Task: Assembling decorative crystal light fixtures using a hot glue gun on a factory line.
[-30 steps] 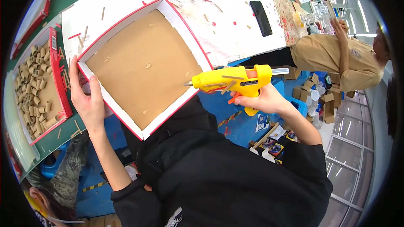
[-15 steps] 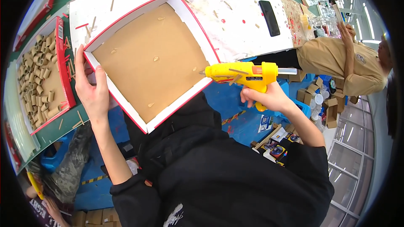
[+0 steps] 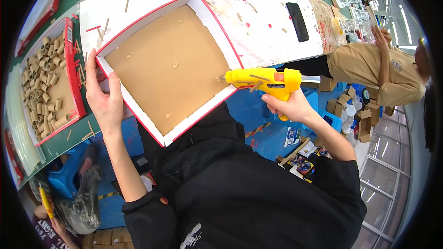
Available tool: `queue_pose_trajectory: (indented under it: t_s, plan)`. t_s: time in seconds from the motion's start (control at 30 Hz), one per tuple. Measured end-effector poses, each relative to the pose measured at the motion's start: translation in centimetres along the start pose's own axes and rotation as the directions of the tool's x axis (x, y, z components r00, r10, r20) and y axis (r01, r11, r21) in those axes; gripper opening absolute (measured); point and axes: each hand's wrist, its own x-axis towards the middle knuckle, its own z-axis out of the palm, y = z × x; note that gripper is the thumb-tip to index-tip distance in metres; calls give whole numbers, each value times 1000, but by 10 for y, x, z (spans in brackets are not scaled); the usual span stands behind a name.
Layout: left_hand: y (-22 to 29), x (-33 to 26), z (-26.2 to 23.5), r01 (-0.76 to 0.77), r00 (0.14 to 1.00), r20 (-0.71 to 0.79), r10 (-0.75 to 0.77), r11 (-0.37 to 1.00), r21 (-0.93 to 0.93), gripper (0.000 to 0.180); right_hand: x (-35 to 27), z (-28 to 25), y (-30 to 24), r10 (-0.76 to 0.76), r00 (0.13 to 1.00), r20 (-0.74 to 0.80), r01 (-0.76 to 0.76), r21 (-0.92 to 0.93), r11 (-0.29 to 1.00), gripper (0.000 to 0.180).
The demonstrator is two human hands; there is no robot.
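A shallow square box (image 3: 147, 80) with red edges, white inner walls and a brown cardboard bottom is tilted up at the table's near edge. My left hand (image 3: 105, 103) grips its left wall, thumb over the rim and fingers outside. In my right hand (image 3: 293, 106) is a yellow glue gun (image 3: 265, 78), held by its handle, with a clear glue stick (image 3: 310, 79) poking out of its back. Its nozzle reaches over the box's right wall to a blob of glue (image 3: 218, 78). More glue blobs (image 3: 175, 65) dot the bottom near the middle and corners.
On the left, a red-edged tray (image 3: 77, 94) holds many short cardboard tubes (image 3: 44, 76). A black phone (image 3: 297, 22) and scattered strips lie on the white tabletop (image 3: 272, 50). Another person (image 3: 360, 64) stands at right; one at lower left holds a yellow tool (image 3: 45, 200).
The nozzle has moved slightly left and down, onto the glue blob by the right wall. The box and my left hand have shifted a little to the right in view.
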Motion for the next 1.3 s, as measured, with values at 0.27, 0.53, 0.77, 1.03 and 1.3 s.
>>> queue_pose_trajectory:
  t_s: [0.27, 0.53, 0.77, 1.03, 1.3]
  plan:
    - [-3, 8, -1, -112, 994, 8, 112, 989, 97, 56, -10, -15, -29, -311, 947, 80, 305, -527, 793, 19]
    - [29, 13, -11, -215, 976, 112, 186, 906, 365, 57, 19, -54, -16, -548, 800, -244, 547, -77, 834, 39]
    - [88, 169, 40, -418, 907, -7, 421, 903, 103, 70, 154, -96, 59, -287, 883, -371, 402, 281, 872, 35]
    - [50, 421, 72, -169, 930, -292, 224, 965, 203, 57, 183, -66, 61, -330, 681, -653, 497, 81, 864, 32]
    - [114, 349, 14, -121, 980, -187, 73, 957, -262, 67, 158, -68, 57, -423, 735, -530, 370, -209, 905, 43]
